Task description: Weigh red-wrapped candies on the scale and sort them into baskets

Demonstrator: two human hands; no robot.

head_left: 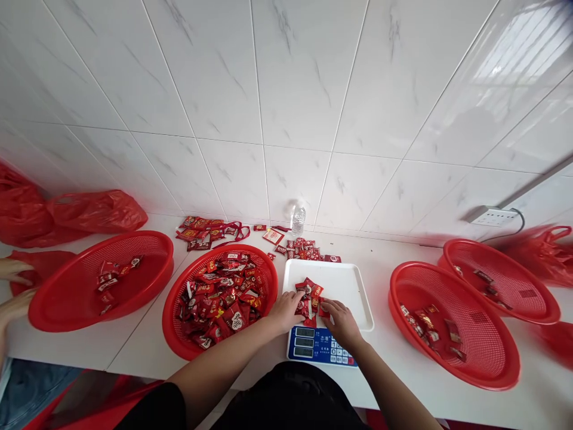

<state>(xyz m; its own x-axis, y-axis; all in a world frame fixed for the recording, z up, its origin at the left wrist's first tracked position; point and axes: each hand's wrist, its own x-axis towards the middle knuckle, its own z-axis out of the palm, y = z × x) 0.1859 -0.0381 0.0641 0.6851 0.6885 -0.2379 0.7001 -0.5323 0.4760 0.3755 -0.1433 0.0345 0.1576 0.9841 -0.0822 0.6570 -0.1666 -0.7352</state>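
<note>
Small red snack packets (309,292) are heaped on the white tray (349,275) of a digital scale. My left hand (286,310) presses against the heap from the left, its fingers curled on packets. From the right, my right hand (342,322) has its bent fingers closed on a red packet at the edge of the heap. The scale's blue panel (321,346) with displays and keys lies below my hands, partly covered by the right one. Left of the scale, a red plastic basket (169,325) is full of similar packets.
Loose packets (302,249) and a clear bottle (298,220) are behind the scale. Red baskets (496,376) with a few packets stand at right. Another person's hands (18,304) are beside a left basket (152,280). Red bags (98,209) and a power strip (493,215) are near the wall.
</note>
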